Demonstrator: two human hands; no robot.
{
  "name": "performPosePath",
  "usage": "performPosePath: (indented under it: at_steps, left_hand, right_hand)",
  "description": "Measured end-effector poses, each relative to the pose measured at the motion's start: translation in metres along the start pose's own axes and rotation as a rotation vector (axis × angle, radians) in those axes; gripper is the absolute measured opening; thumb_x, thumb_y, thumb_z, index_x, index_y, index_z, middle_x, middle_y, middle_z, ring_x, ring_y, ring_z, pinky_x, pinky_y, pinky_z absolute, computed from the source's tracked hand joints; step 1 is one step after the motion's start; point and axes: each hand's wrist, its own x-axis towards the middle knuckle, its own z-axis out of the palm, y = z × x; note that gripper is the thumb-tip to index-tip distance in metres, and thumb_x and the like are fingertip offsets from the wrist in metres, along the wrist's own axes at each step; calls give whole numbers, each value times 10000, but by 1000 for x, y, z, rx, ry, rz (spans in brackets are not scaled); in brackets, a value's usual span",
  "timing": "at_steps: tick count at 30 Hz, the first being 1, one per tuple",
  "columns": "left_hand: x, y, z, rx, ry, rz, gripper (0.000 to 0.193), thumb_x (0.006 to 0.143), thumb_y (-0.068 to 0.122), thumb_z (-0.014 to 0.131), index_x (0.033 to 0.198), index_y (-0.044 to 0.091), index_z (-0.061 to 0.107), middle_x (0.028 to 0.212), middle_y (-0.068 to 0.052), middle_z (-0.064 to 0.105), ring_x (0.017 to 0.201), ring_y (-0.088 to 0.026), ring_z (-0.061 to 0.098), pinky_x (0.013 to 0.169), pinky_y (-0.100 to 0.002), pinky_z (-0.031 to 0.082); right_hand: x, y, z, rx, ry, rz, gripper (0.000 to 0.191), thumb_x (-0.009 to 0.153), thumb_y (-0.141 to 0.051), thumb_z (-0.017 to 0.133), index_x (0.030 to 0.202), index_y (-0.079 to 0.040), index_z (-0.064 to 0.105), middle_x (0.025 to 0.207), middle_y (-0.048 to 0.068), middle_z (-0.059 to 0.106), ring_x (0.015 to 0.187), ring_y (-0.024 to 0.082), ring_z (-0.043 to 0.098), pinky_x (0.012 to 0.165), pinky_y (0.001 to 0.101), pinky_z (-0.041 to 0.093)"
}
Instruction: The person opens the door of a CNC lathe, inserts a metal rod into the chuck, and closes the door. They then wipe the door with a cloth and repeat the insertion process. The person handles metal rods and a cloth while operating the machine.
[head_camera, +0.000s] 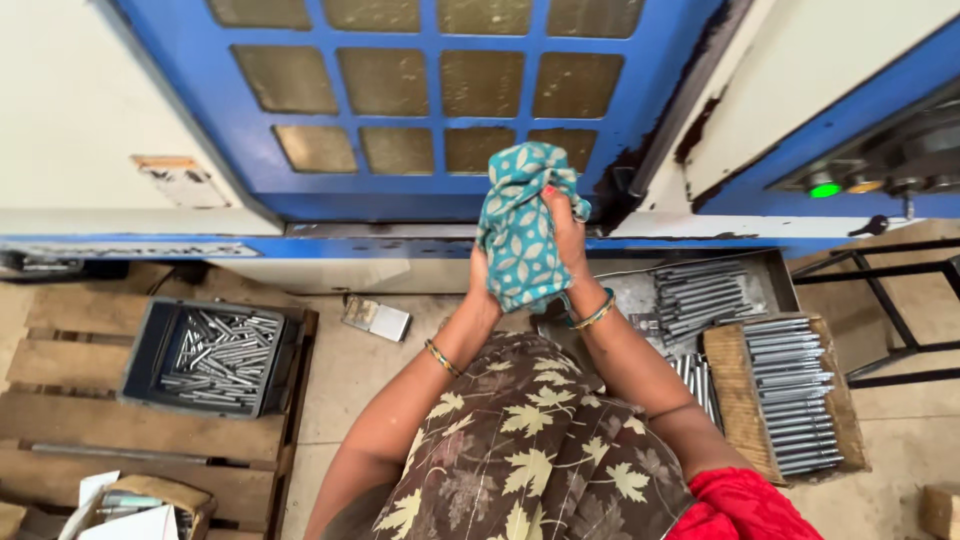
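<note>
View from the head camera, looking down. Nearest the viewer is the person's garment, brown with a pale leaf print (530, 450), with a red cloth (745, 505) at the lower right. Both forearms rise from it toward the middle of the frame, each wearing bangles at the wrist. The left hand (482, 280) and the right hand (565, 225) are both clenched around a teal cloth with a pale leaf pattern (520, 235), which is bunched between them and held up in the air in front of the machine; the left hand grips its lower edge, the right hand its upper right side.

Below the hands, on the floor: to the left, a dark plastic crate (212, 357) filled with loose short metal rods sits on a wooden pallet (90, 400); a small cardboard box (150, 505) holding a few items lies at the lower left corner. A small flat metal piece (376, 318) lies on the concrete floor between the crate and the hands. To the right, a wooden tray (735, 395) carries long metal rods laid side by side, and more rods rest in a metal tray (700, 290) just behind it.

Farthest away stands a cream and blue machine, its blue door (440, 110) set with a grid of amber window panes. A green lit button (824, 189) shows on the panel at the right.
</note>
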Motion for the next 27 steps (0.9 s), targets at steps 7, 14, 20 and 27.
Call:
performPosePath:
  at_steps: [7, 14, 20, 27]
  left_hand:
    - [-52, 64, -2, -121, -83, 171, 649, 1027, 571, 406, 1432, 82, 544, 1421, -147, 601, 1275, -321, 592, 1117, -458, 456]
    - [-83, 140, 1, -210, -367, 205, 727, 1039, 604, 340, 1505, 63, 475, 1504, -173, 527, 1356, -357, 524, 1180, -469, 391]
    - [-106, 179, 1, -195, -448, 311, 697, 1052, 551, 303, 1517, 57, 466, 1508, -155, 530, 1363, -337, 531, 1198, -462, 371]
    - [-117, 221, -20, -23, -307, 540, 524, 1159, 442, 349, 1497, 66, 489, 1425, -152, 571, 1297, -315, 543, 1140, -469, 415]
  right_hand:
    - [-8, 34, 75, 160, -98, -284, 389, 1140, -323, 423, 1262, -14, 625, 1206, 66, 665, 1103, 143, 619, 1010, 333, 506]
    - [-28, 84, 112, -899, 2, -958, 603, 1123, -361, 547, 1469, 110, 401, 1406, 144, 528, 1278, 243, 512, 1099, 392, 405]
    - [-35, 116, 168, -212, 13, -319, 342, 1092, -245, 584, 1305, 20, 618, 1263, 74, 650, 1152, 178, 572, 1005, 349, 479]
    - [-56, 153, 211, -383, -80, -383, 325, 1047, -221, 625, 1272, 12, 597, 1214, 87, 684, 1088, 187, 622, 967, 348, 498]
